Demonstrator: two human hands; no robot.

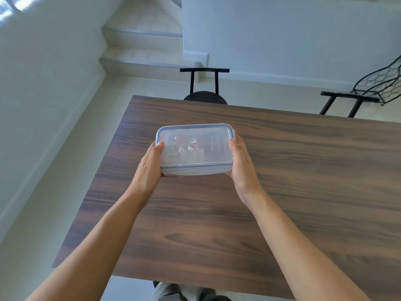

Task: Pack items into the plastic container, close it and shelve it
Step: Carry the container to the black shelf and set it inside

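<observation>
A clear plastic container [195,148] with a blue-rimmed lid on top is held over the wooden table [282,192]. Through the lid I make out several small items, one reddish, blurred. My left hand [149,166] grips its left short end, thumb on the lid's edge. On the opposite end my right hand [240,164] clasps the box the same way. Whether the container rests on the table or hangs just above it I cannot tell.
A black chair [205,83] stands at the table's far edge and a second one [347,103] at the far right. A black wire rack [382,83] sits by the right wall. Tiled steps [141,51] rise beyond the table.
</observation>
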